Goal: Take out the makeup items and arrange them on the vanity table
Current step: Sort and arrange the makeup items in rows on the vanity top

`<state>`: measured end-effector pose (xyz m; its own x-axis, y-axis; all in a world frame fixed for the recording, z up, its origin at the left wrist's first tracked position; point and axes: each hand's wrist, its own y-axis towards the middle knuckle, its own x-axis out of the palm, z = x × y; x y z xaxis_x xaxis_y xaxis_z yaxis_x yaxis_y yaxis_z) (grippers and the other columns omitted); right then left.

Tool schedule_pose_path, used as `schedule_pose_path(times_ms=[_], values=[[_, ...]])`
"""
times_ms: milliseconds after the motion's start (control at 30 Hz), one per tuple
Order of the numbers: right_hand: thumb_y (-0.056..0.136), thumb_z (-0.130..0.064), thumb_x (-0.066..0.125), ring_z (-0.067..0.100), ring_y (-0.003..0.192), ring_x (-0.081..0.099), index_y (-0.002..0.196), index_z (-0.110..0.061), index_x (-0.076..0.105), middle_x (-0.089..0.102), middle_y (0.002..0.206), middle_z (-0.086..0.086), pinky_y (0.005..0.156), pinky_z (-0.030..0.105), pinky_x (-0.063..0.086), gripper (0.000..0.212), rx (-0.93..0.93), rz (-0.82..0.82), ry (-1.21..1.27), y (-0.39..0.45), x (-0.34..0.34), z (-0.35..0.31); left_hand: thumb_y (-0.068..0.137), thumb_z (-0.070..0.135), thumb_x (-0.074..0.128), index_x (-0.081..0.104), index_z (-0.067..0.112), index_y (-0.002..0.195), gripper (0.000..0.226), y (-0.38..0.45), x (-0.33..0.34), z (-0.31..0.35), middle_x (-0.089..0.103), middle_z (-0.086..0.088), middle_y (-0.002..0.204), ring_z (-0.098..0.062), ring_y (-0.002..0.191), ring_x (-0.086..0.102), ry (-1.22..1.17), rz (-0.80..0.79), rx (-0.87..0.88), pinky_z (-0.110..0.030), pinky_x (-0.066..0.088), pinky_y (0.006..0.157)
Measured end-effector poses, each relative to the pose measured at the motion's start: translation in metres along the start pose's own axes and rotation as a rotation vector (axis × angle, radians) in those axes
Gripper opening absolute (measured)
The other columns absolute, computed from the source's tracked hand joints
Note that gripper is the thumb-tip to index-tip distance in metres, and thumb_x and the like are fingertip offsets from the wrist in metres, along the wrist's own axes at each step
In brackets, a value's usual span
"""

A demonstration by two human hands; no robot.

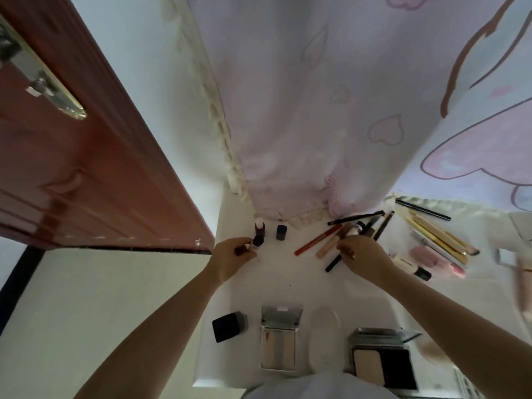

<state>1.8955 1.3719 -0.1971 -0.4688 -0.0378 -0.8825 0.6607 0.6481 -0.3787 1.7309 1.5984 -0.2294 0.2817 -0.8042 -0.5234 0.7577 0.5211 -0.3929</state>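
Left hand (233, 256) fingers pinched round a small dark bottle (257, 242) with a white label, bottle standing on the white surface (276, 286) at far left. Right hand (363, 256) fingers curled down onto a black pencil (334, 262) lying on the surface; grip looks closed on it, but the fingertips are partly hidden. Just behind the left hand: a taller dark bottle (259, 227) with pale cap, and a short dark bottle (281, 232) to its right, both upright, apart from each other. Beside the right hand: red pencil (316, 240), beige tube (328, 246), more dark pencils fanned toward the curtain (316, 110). Further right, a bunch of yellow-handled brushes (437, 237) and a long black pencil (423, 209), blurred pink items near them. Near edge of the surface: black square compact (229, 326) shut, open palette (278, 345) with mirror lid up, round white puff (325, 335), open powder compact (383, 361). Red-brown door (86, 168) at left.
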Motion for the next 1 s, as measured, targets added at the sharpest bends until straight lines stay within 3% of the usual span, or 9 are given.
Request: schedule_pose_path(times_ms=[100,233,400,533,700,767,867,933,1000], values=[[0.083,-0.002,0.054,0.031,0.108,0.057,0.107,-0.003,0.066,0.065,0.115,0.014,0.092,0.032,0.043,0.027,-0.024,0.102,-0.017,0.008,0.001,0.006,0.085,0.016,0.064,0.061,0.005,0.117,0.033,0.005,0.006,-0.003,0.061,-0.012,0.117,-0.024,0.109,0.056,-0.056,-0.007,-0.033,-0.029,0.041,0.099],[0.072,0.002,0.061,0.039,0.096,0.059,0.093,-0.003,0.071,0.068,0.1,0.017,0.085,0.041,0.047,0.023,-0.073,0.19,-0.11,0.019,0.005,0.012,0.087,0.021,0.063,0.064,0.006,0.112,0.029,0.008,0.01,-0.005,0.064,-0.01,0.109,-0.019,0.101,0.057,-0.032,0.007,-0.005,-0.023,0.039,0.089],[0.084,-0.015,0.054,0.025,0.125,0.037,0.119,-0.02,0.058,0.05,0.126,0.002,0.103,0.033,0.029,0.036,-0.035,0.049,-0.362,0.033,0.001,0.003,0.087,0.019,0.062,0.063,0.009,0.113,0.028,0.009,0.009,-0.006,0.063,-0.004,0.107,-0.017,0.102,0.056,-0.001,0.009,0.012,-0.02,0.037,0.088],[0.088,-0.02,0.049,0.024,0.127,0.035,0.117,-0.022,0.058,0.049,0.129,0.002,0.106,0.032,0.027,0.031,-0.057,0.007,-0.454,0.042,0.003,0.002,0.085,0.012,0.062,0.058,0.009,0.119,0.034,0.003,0.003,-0.009,0.064,-0.007,0.103,-0.011,0.09,0.053,0.101,0.02,0.017,-0.017,0.04,0.088],[0.079,-0.02,0.064,0.027,0.125,0.039,0.109,-0.022,0.063,0.051,0.122,0.002,0.103,0.036,0.031,0.03,-0.183,-0.001,-0.505,0.04,-0.001,0.006,0.085,0.015,0.064,0.066,0.006,0.103,0.02,-0.016,-0.008,-0.012,0.061,-0.002,0.081,-0.004,0.062,0.05,0.166,0.152,0.114,-0.002,0.037,0.06],[0.069,-0.017,0.074,0.03,0.108,0.056,0.094,-0.019,0.07,0.063,0.104,0.004,0.093,0.041,0.042,0.025,-0.281,0.073,-0.463,0.035,-0.013,0.006,0.086,0.014,0.063,0.069,0.004,0.095,0.015,-0.023,-0.015,-0.006,0.067,-0.006,0.081,-0.009,0.064,0.054,0.197,0.177,0.195,-0.007,0.039,0.062],[0.09,-0.024,0.052,0.022,0.108,0.056,0.114,-0.018,0.061,0.063,0.111,0.001,0.094,0.032,0.043,0.026,-0.364,0.059,-0.402,0.021,-0.037,0.001,0.089,0.014,0.059,0.069,0.005,0.093,0.014,-0.033,-0.023,0.019,0.069,-0.01,0.086,-0.018,0.074,0.059,0.207,0.135,0.306,-0.017,0.043,0.068],[0.095,-0.024,0.042,0.018,0.104,0.055,0.118,-0.014,0.056,0.062,0.11,0.003,0.087,0.025,0.041,0.029,-0.362,-0.02,-0.266,0.007,-0.055,-0.006,0.09,0.018,0.056,0.066,0.007,0.104,0.02,-0.039,-0.023,0.045,0.067,-0.007,0.096,-0.012,0.08,0.056,0.249,0.096,0.385,-0.008,0.039,0.068],[0.095,-0.024,0.044,0.015,0.088,0.058,0.111,-0.012,0.06,0.065,0.1,0.005,0.076,0.021,0.042,0.025,-0.391,-0.016,-0.133,-0.011,-0.074,-0.017,0.091,0.025,0.054,0.057,0.011,0.12,0.032,-0.046,-0.018,0.075,0.06,-0.003,0.111,-0.007,0.091,0.05,0.304,0.048,0.484,-0.009,0.037,0.075]])
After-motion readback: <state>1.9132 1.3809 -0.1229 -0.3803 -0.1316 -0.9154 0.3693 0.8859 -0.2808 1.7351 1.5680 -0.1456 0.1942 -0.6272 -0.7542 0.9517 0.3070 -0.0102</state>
